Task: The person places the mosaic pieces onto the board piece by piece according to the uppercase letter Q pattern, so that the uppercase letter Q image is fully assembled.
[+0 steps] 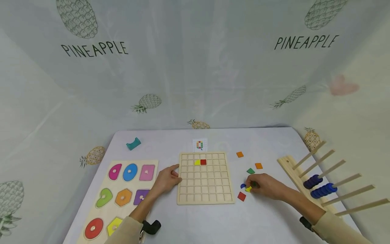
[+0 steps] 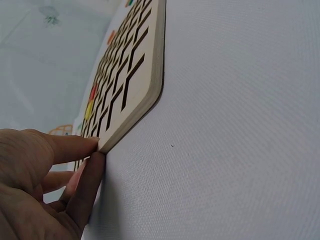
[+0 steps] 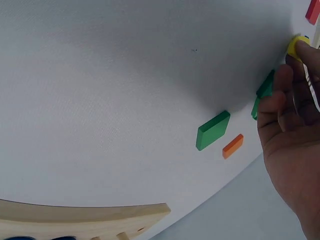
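Observation:
My left hand (image 1: 166,180) grips the left edge of the square wooden grid board (image 1: 180,201), thumb and fingertip at the rim in the left wrist view. Side by side in the board's upper rows lie a yellow square (image 1: 197,162) and a red square (image 1: 203,162). To the board's right, my right hand (image 1: 268,185) pinches a small yellow piece (image 3: 298,46) between thumb and finger, low over the table. Around it lie a blue half-round piece (image 1: 242,186), a red square tile (image 1: 241,196) and a green piece (image 1: 251,171). Another green piece is partly hidden under the fingers.
Two orange tiles, one being the nearer orange tile (image 1: 258,165), lie farther back. A pattern card (image 1: 199,145) stands behind the board. At left is a shape puzzle board (image 1: 122,176), with a teal block (image 1: 133,144) beyond it. A peg rack (image 1: 286,162) with blue rings stands at right.

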Action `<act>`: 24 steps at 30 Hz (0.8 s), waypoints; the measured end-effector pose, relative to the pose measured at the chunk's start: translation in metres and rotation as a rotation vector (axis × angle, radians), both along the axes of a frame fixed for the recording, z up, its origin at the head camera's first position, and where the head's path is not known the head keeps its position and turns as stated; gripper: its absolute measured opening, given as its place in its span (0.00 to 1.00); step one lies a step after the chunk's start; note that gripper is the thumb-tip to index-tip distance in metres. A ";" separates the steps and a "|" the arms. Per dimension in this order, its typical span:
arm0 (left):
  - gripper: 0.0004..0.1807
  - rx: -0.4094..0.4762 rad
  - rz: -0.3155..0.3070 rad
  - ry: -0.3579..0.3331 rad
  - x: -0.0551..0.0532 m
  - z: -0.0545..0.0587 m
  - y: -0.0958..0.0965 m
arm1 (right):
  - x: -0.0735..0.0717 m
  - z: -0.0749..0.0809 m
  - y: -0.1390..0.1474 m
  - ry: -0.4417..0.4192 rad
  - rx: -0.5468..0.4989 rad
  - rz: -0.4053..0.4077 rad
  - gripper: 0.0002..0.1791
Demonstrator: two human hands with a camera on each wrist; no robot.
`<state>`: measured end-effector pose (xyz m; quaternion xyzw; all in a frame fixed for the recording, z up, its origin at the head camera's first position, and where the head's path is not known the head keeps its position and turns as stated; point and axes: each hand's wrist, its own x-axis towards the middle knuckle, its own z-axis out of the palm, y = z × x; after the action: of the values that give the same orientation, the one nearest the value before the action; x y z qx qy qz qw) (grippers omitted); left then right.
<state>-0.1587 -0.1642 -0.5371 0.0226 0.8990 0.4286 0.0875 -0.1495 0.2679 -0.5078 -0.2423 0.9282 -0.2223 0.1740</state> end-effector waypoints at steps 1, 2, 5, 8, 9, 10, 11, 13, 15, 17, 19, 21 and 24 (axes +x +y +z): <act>0.36 0.004 0.004 -0.004 0.001 0.000 0.000 | 0.000 0.000 0.000 -0.002 -0.003 0.002 0.10; 0.35 0.007 0.009 -0.010 0.002 0.000 0.000 | 0.000 0.000 -0.001 -0.006 -0.011 0.004 0.10; 0.35 0.012 0.003 -0.003 0.003 0.001 0.000 | 0.001 0.000 -0.001 -0.013 -0.044 0.010 0.09; 0.35 0.014 0.005 0.005 0.002 0.001 0.000 | 0.000 0.002 -0.001 0.016 -0.090 0.039 0.09; 0.35 0.013 0.003 0.010 0.002 0.001 0.000 | -0.001 0.003 -0.002 0.031 -0.101 0.049 0.09; 0.35 0.014 0.006 0.008 0.002 0.001 0.000 | -0.002 0.004 -0.003 0.042 -0.111 0.058 0.09; 0.35 0.017 0.011 0.004 0.002 0.000 -0.001 | -0.003 0.005 -0.004 0.052 -0.117 0.065 0.09; 0.35 0.017 0.007 0.001 0.002 0.000 -0.001 | -0.005 0.006 -0.007 0.065 -0.121 0.070 0.09; 0.35 0.019 0.001 0.002 0.001 0.000 -0.001 | -0.007 0.007 -0.010 0.067 -0.127 0.068 0.09; 0.35 0.019 -0.001 0.000 0.001 0.000 -0.001 | -0.009 0.009 -0.013 0.070 -0.132 0.068 0.08; 0.35 0.013 -0.003 0.003 0.001 0.000 -0.001 | -0.012 0.012 -0.016 0.067 -0.143 0.069 0.07; 0.35 0.008 0.001 0.003 0.001 -0.001 -0.001 | -0.015 0.015 -0.020 0.071 -0.149 0.075 0.06; 0.35 -0.001 0.001 0.007 0.001 -0.001 -0.001 | -0.018 0.019 -0.024 0.070 -0.154 0.087 0.06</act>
<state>-0.1579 -0.1650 -0.5385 0.0239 0.8994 0.4283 0.0841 -0.1673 0.2437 -0.4892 -0.3026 0.9024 -0.2769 0.1319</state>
